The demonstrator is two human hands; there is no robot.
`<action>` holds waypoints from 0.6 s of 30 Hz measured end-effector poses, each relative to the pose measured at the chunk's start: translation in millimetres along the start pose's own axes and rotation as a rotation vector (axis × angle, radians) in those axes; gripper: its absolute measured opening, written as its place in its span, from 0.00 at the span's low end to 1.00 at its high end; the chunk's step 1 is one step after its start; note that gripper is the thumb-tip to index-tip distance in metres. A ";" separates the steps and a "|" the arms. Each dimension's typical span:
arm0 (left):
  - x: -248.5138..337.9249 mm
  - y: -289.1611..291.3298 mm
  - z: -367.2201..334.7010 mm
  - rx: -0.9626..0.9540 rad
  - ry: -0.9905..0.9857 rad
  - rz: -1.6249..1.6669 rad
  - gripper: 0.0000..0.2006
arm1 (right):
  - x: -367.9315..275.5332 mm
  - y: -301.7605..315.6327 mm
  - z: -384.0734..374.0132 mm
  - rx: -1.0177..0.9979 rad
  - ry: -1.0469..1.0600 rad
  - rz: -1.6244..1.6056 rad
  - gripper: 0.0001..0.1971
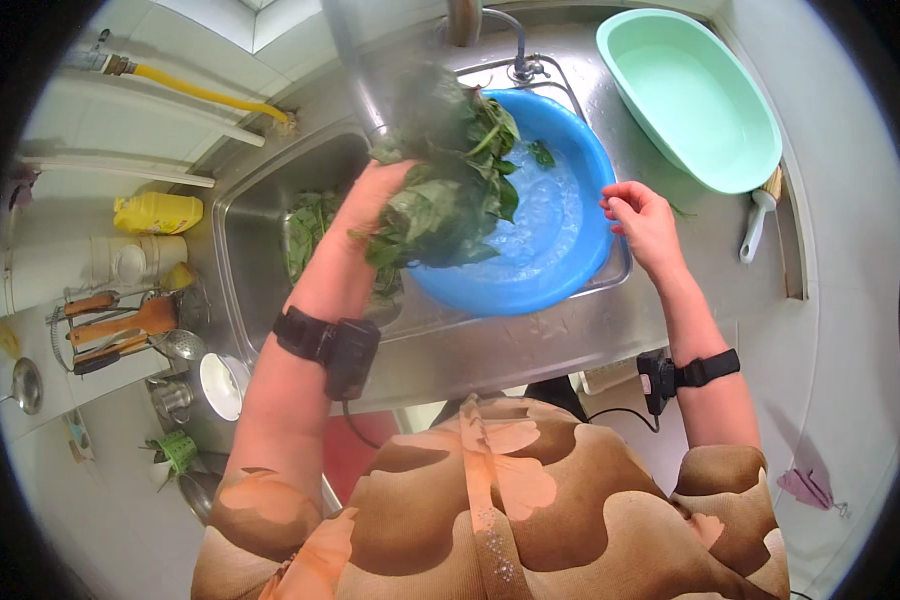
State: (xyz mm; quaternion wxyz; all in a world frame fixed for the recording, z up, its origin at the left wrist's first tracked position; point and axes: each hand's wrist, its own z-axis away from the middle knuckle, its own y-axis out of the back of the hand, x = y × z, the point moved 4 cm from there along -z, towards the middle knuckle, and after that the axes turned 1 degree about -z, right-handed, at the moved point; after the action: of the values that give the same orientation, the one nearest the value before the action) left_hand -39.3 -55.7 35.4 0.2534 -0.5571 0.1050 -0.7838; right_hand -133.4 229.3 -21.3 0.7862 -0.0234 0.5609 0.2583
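A big bunch of leafy greens (425,215) is gripped in my left hand (382,185), above the left side of a blue basin (600,235). Its leaves cover most of the fingers and blur at the top. Water (540,220) fills the basin, with ripples and a loose leaf (541,153) on it. By the basin's right rim, my right hand (642,222) is empty, its fingers loosely bent and apart. More greens (305,235) lie in the metal sink (245,215) to the left, partly behind my left forearm.
A pale green tub (660,125) stands on the counter at the far right, beside a white-handled brush (758,225). The faucet pipe (355,70) hangs over the sink. Utensils (120,330), a yellow container (158,213) and a white bowl (224,386) are at the left.
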 end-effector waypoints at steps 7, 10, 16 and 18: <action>-7.4 16.0 2.6 0.010 -0.002 -0.016 0.15 | -6.1 -65.6 -47.8 -0.153 0.505 0.654 0.20; -18.9 30.9 7.6 0.051 0.045 -0.005 0.17 | 7.1 -107.1 -91.0 -0.200 0.378 0.930 0.22; -46.9 28.8 9.0 0.112 0.163 0.040 0.18 | 28.3 -104.6 -105.5 -0.133 0.190 0.615 0.11; -53.4 22.6 11.1 0.060 0.166 0.031 0.18 | 23.2 -97.4 -82.7 -0.197 0.027 0.114 0.10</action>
State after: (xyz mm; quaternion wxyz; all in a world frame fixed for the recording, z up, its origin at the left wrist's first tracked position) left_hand -9.3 -46.1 -14.5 0.2723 -0.4806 0.1107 -0.8262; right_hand -157.7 126.8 -97.2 0.7566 -0.0722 0.5435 0.3562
